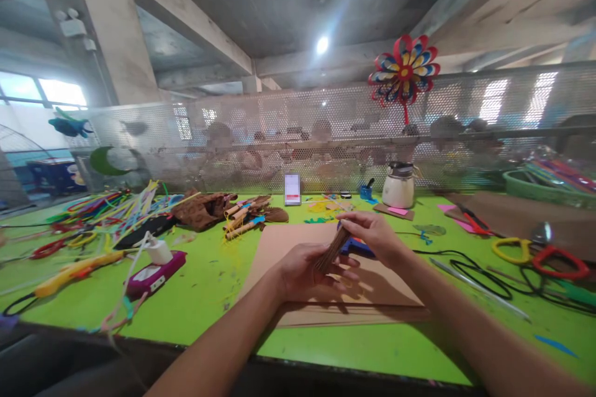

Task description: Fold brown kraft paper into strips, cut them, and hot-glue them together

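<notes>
A small brown rolled piece [332, 249] with a ridged, bark-like surface is tilted between my two hands above the cardboard sheets [284, 240]. My left hand [310, 268] is closed round its lower end, with some fingers stretched out beneath. At its upper end, the thumb and fingers of my right hand [372, 232] pinch it. Just behind and partly hidden by my right hand lies a blue tool [358, 249], perhaps a glue gun. Farther back on the left are several similar brown rolls [239, 217] with blue and yellow bits, beside a crumpled brown piece [200, 209].
The green table [205, 288] holds a purple power strip [156, 276] and a yellow-handled tool [77, 274] on the left. A phone [292, 189] and a white jug [398, 189] stand behind. Scissors [561, 262] and black cable [482, 279] lie right. A perforated screen [270, 130] closes the back.
</notes>
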`<state>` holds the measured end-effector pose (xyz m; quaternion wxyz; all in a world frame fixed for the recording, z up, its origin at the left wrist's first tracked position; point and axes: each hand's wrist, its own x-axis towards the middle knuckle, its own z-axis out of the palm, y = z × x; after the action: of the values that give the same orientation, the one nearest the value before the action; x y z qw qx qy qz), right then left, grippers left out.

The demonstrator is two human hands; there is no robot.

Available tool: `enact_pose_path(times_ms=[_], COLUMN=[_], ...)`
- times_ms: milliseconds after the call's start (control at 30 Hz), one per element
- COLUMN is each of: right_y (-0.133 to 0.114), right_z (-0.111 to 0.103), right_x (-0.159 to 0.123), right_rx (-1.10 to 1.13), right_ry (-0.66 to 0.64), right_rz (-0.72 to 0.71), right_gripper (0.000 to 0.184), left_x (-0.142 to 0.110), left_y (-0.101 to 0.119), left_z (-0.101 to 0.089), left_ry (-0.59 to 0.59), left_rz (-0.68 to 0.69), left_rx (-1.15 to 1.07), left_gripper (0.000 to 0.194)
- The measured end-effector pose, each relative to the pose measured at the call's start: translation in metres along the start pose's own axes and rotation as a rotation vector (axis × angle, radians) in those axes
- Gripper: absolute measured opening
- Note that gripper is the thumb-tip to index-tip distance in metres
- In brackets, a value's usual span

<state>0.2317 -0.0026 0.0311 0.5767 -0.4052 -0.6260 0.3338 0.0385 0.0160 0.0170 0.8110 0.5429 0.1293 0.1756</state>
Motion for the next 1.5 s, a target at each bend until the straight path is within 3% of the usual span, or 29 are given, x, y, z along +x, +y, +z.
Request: enact_pose_path(times_ms=[200,333,400,500,600,700,833,967,1100,1167,1300,1500], right_y=[0.011,0.02,0.023,0.025,0.025,0.024,0.026,0.027,0.022,0.018,0.015,0.012], right_z=[0.001,0.002,0.002,0.001,0.0,0.001,0.004,0.004,0.005,0.006,0.01,0.015], right_x=[0.005,0.006,0.006,0.007,0.007,0.006,0.006,0.006,0.003,0.001,-0.002,-0.004], right_rx=[0.019,0.018,0.033,0.047,0.06,0.079,0.109,-0.017,-0.199,-0.218,-0.173,-0.166], right_ry=[0.054,0.138,0.182,0.22,0.234,0.228,0.165,0.129,0.07,-0.001,-0.111,-0.093], right_rz=[0.077,0.087,0.098,0.106,0.11,0.119,0.149,0.126,0.064,0.06,0.046,0.023], right_gripper=[0.038,0.041,0.042,0.043,0.043,0.042,0.044,0.04,0.034,0.032,0.032,0.039], left_x=[0.003,0.004,0.005,0.004,0.002,0.0,0.002,0.004,0.003,0.002,0.0,-0.002], left_y=[0.001,0.003,0.003,0.003,0.004,0.003,0.0,-0.001,0.002,0.004,0.007,0.004], left_z=[-0.008,-0.011,-0.01,-0.005,0.001,0.002,-0.005,-0.01,-0.009,-0.008,-0.004,0.002], left_ry=[0.203,0.277,0.383,0.555,0.538,0.564,0.638,0.596,0.407,0.313,0.305,0.257], left_rz=[0.084,0.091,0.172,0.407,0.528,0.52,0.479,0.392,0.096,0.014,0.02,0.003], left_rx=[0.144,0.355,0.515,0.794,1.031,1.133,1.051,1.027,0.951,0.904,0.785,0.417], left_gripper=[0.056,0.053,0.052,0.059,0.06,0.045,0.036,0.033,0.036,0.04,0.042,0.037])
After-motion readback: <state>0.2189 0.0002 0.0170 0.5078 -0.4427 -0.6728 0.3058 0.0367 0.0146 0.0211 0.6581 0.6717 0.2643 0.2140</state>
